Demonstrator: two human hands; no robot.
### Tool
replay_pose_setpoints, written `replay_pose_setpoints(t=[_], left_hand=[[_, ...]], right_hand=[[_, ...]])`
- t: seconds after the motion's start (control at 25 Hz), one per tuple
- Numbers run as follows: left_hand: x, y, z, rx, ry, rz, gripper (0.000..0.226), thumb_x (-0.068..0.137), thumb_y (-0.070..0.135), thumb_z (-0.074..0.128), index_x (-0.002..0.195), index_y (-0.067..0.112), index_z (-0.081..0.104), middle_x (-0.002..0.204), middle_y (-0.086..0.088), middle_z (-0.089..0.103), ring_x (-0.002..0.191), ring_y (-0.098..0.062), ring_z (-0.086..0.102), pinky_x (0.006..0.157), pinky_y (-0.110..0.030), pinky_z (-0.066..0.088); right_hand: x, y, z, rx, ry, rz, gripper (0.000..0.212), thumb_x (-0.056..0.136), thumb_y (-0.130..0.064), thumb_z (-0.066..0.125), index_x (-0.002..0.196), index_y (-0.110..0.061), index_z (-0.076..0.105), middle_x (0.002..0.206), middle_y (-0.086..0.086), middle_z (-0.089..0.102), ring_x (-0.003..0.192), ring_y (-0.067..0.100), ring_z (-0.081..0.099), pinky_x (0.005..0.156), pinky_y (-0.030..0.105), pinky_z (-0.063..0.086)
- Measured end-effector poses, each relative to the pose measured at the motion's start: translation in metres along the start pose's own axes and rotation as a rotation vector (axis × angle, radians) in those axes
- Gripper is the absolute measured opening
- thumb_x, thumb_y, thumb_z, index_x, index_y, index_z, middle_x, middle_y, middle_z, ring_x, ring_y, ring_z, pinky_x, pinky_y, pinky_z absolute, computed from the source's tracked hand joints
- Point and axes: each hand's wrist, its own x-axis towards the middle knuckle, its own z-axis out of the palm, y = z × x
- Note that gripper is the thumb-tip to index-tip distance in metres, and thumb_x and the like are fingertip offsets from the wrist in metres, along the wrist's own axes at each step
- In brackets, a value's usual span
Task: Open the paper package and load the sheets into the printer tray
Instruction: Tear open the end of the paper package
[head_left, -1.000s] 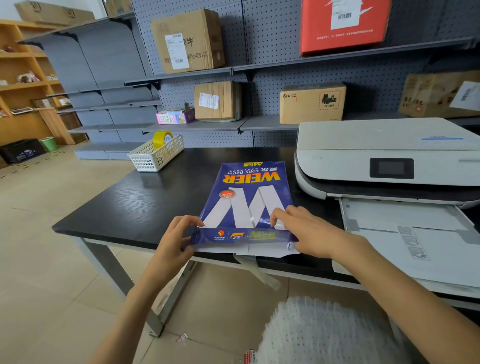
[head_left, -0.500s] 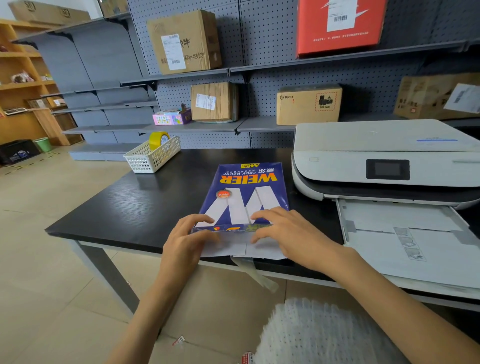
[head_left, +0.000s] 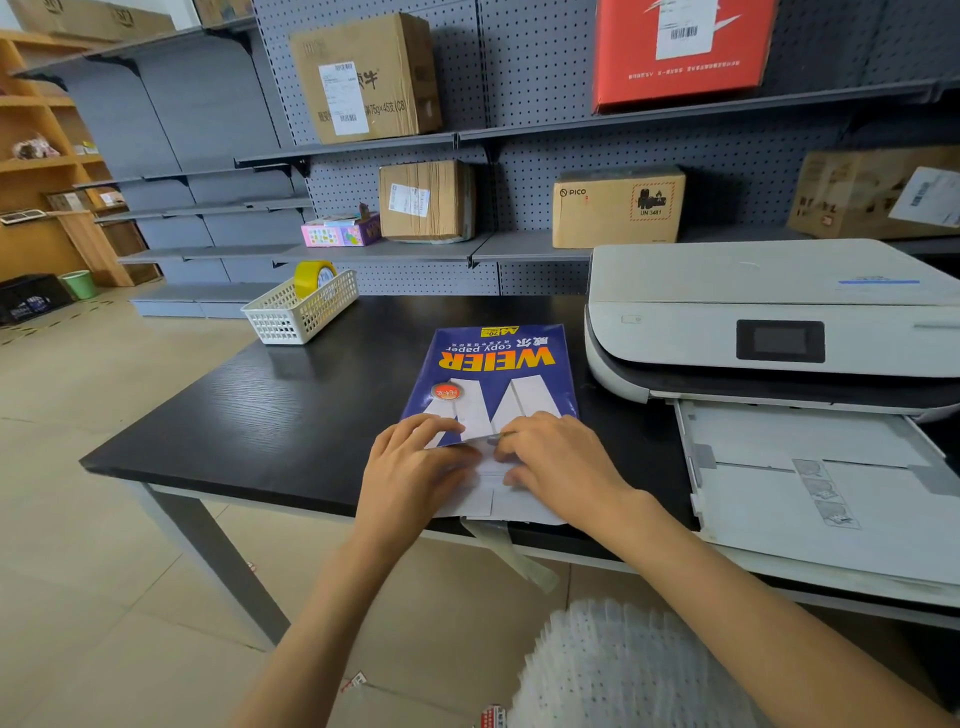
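Fingers of the left hand (head_left: 415, 467) and right hand (head_left: 558, 462) lie fairly flat, pressing back the opened flap of a Weier copy-paper ream (head_left: 493, 379) (wrapper partly undone) just left of the printer (head_left: 769, 317); sliding sheets toward its tray (head_left: 810, 499) likely comes next.

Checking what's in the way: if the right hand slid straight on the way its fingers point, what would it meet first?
The right hand points left across the paper package, so it would probably meet the left hand first; their fingertips look almost touching.
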Motion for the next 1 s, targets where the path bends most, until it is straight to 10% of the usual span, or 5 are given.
replay_pose_setpoints(t=[1.0], left_hand=[[0.016,-0.011,0.008,-0.113,-0.023,0.06,0.016,0.075,0.033,0.08,0.09,0.034,0.077,0.096,0.012,0.073,0.094,-0.019,0.068,0.081,-0.028,0.047]], right_hand=[[0.015,0.014,-0.002,0.129,0.028,0.059,0.028,0.086,-0.044,0.069,0.112,-0.035,0.07,0.111,-0.001,0.07,0.103,0.024,0.061,0.068,0.027,0.034]])
